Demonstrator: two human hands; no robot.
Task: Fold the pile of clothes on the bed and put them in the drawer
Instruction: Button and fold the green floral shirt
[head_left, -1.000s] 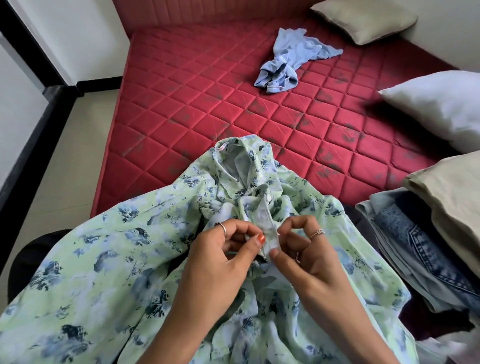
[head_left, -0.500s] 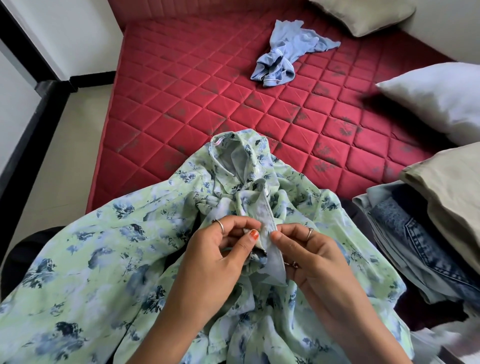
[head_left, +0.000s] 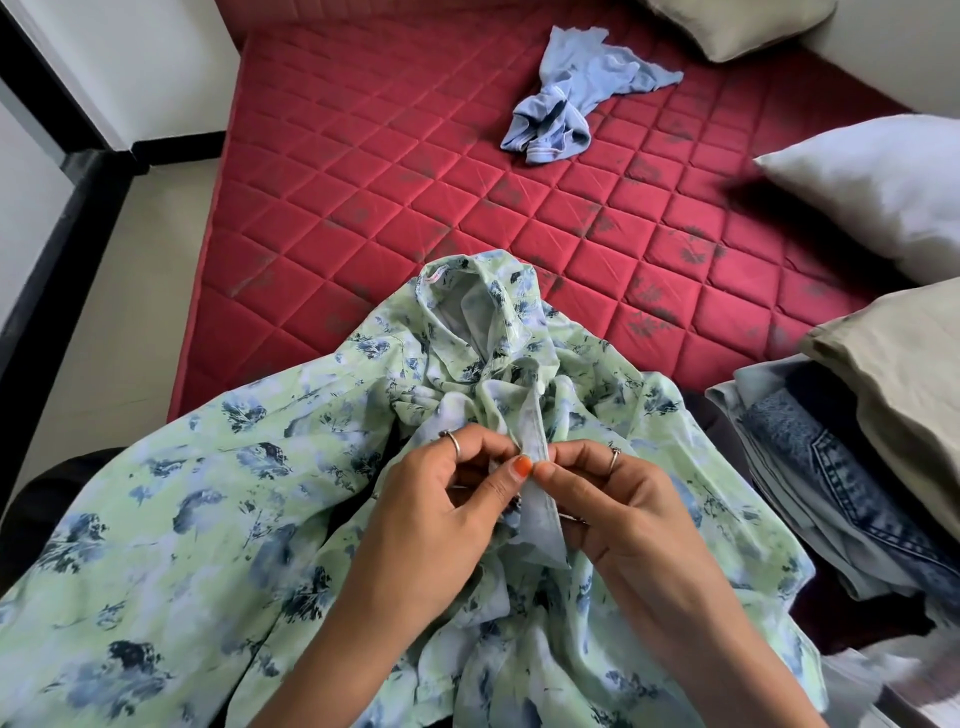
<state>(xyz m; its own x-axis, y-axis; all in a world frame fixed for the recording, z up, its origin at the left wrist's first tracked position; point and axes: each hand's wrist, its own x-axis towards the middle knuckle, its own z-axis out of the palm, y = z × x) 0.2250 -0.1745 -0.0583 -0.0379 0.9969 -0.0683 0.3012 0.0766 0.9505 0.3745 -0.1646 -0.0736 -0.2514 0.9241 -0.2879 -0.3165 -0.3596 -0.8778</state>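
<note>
Red bed (head_left: 395, 171) carries your green floral shirt (head_left: 218, 525) at its near edge, left hand (head_left: 441, 525) and right hand (head_left: 618, 514) both pinching the shirt's placket (head_left: 535, 441) — line both front edges up before folding.

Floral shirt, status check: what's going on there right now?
Left hand and right hand both pinch the floral shirt placket. Shirt unfolded. Nothing blocking.
</note>
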